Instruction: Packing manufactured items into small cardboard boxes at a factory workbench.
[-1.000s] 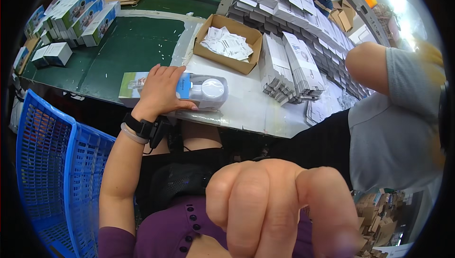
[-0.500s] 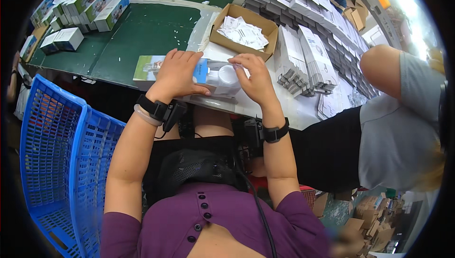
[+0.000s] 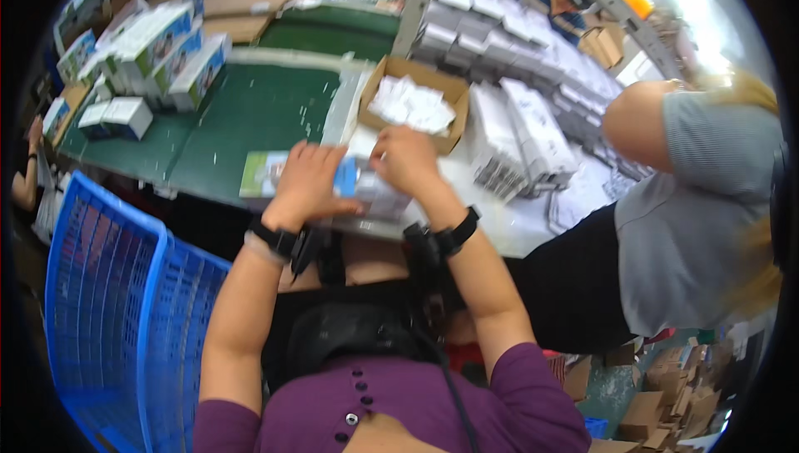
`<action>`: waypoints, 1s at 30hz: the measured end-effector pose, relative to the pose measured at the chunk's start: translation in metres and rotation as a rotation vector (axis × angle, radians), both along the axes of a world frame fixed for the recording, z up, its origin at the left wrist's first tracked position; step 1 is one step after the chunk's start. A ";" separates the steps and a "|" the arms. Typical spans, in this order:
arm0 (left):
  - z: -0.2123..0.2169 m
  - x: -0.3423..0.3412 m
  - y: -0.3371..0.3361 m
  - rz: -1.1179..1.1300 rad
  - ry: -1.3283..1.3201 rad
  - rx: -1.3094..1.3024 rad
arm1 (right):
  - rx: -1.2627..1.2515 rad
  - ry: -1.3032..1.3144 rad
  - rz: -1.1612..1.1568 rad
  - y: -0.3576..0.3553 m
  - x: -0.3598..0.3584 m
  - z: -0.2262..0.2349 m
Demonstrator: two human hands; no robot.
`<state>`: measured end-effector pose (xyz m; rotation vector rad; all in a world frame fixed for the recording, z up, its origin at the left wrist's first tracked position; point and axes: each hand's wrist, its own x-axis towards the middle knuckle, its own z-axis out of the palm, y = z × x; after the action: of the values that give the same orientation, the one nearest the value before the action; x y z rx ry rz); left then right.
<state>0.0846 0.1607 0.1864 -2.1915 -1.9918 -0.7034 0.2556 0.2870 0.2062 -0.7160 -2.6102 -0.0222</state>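
My left hand (image 3: 306,183) lies on a flat printed product box (image 3: 260,175) at the near edge of the green-topped table (image 3: 250,112), gripping it. My right hand (image 3: 408,162) is closed on the box's right end, where a blue and clear-plastic part (image 3: 366,187) shows between the two hands. Both wrists wear black bands. What sits under my fingers is hidden.
An open cardboard box (image 3: 414,103) of small white packets sits just beyond my hands. Stacks of white boxes (image 3: 520,133) fill the right. Printed boxes (image 3: 158,45) pile at the back left. A blue crate (image 3: 108,303) stands at my left; a person in grey (image 3: 691,195) on my right.
A second ago my right hand was close to the camera; it has come down onto the box beside my left hand. The view has shifted slightly.
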 end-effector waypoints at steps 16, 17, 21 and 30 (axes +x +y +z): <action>-0.004 0.001 -0.003 0.005 0.015 0.009 | -0.102 0.092 0.185 0.001 0.020 -0.027; -0.005 0.001 -0.003 -0.003 0.014 0.010 | -0.101 0.114 0.186 0.000 0.025 -0.026; -0.007 0.001 -0.002 -0.031 0.011 0.053 | -0.194 0.214 0.097 -0.015 0.046 -0.031; 0.019 0.010 -0.006 -0.071 -0.042 -0.079 | -0.657 0.598 -0.102 -0.080 0.069 -0.079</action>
<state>0.0945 0.1545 0.2050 -2.3207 -2.0039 -0.6963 0.3247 0.2073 0.1270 -0.8926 -1.9785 0.9074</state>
